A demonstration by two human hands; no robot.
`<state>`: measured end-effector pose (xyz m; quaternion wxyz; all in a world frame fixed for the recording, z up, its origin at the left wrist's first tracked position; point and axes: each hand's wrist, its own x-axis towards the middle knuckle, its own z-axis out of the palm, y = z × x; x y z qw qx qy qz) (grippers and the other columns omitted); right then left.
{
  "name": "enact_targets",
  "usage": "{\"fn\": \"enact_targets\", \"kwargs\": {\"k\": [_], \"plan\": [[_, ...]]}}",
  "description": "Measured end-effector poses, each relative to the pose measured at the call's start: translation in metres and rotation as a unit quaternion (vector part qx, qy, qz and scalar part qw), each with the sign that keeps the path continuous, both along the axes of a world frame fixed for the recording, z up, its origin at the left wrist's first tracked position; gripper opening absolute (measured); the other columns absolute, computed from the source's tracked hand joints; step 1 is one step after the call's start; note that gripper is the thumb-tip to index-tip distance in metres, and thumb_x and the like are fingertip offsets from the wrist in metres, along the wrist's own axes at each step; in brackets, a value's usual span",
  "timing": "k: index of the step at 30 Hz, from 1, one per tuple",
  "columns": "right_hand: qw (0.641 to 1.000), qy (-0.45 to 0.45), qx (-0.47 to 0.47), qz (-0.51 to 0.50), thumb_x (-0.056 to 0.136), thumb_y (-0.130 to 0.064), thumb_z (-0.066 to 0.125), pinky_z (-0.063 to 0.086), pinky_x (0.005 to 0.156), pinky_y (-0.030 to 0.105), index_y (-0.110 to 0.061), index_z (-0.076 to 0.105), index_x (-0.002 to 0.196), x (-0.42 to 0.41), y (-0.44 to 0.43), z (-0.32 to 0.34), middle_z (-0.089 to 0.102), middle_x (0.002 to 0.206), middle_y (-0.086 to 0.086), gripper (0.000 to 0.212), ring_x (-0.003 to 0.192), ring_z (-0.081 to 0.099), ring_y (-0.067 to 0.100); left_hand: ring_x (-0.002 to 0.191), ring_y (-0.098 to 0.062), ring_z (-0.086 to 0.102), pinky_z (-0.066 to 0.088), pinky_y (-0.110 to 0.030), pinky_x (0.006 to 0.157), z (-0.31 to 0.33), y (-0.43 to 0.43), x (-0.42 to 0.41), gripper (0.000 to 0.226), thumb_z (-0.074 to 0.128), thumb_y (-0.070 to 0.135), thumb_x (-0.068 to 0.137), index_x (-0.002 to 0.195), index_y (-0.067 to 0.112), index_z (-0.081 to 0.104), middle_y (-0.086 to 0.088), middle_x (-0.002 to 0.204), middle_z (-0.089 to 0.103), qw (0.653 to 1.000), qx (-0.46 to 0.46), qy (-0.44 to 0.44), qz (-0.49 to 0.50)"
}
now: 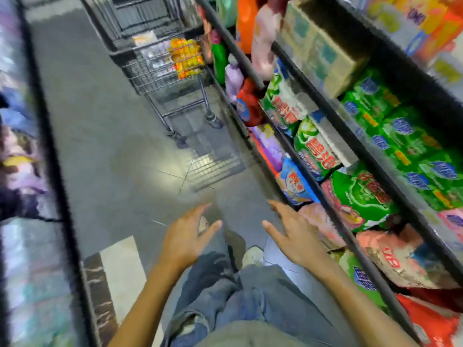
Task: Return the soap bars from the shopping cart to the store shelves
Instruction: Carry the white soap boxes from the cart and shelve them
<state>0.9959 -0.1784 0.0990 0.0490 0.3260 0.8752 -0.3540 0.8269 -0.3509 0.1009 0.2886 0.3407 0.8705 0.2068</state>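
The wire shopping cart [160,71] stands up the aisle, close to the shelves on the right. Inside it lie yellow-orange soap packs [186,57] and paler packets [152,52]. My left hand [186,236] and my right hand [292,231] hang low in front of me with fingers spread and nothing in them. Both hands are well short of the cart. The right hand is near the front rail of the shelves [333,216]. The whole view is motion-blurred.
Shelves on the right hold green detergent bags [360,194], boxes [323,56] and bottles [233,76]. Another shelf row [22,171] runs along the left. Grey floor [105,136] lies between them. My legs and a shoe [253,256] are below.
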Motion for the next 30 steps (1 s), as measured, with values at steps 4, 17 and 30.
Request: {"fn": "enact_targets", "kwargs": {"k": [4,17,30], "plan": [[0.995,-0.023,-0.009,0.1,0.094,-0.046,0.045,0.034,0.105,0.031,-0.021,0.035,0.144,-0.066,-0.02,-0.003,0.043,0.144,-0.001,0.057,0.131,0.043,0.018,0.119,-0.021,0.055,0.043,-0.03,0.093,-0.008,-0.058,-0.017,0.057,0.051,0.055,0.088,0.137,0.024,0.047,-0.002,0.133,0.057,0.994,0.008,-0.015,0.112],[0.971,-0.038,-0.034,0.233,0.095,-0.041,0.048,0.038,0.102,0.036,-0.022,0.035,0.143,-0.302,-0.132,-0.006,0.046,0.142,0.0,0.053,0.127,0.046,0.02,0.117,-0.018,0.055,0.044,-0.038,0.097,-0.021,-0.211,-0.168,0.058,0.045,0.061,0.086,0.136,0.031,0.044,0.005,0.134,0.055,0.95,-0.016,-0.068,0.305],[0.98,-0.049,-0.044,0.185,0.091,-0.051,0.043,0.046,0.094,0.039,-0.021,0.039,0.14,-0.465,-0.148,-0.025,0.051,0.138,0.001,0.058,0.123,0.05,0.02,0.123,-0.019,0.05,0.042,-0.038,0.1,-0.019,-0.202,-0.415,0.055,0.048,0.051,0.091,0.14,0.026,0.041,0.004,0.138,0.051,0.969,0.014,-0.035,0.245]]}}
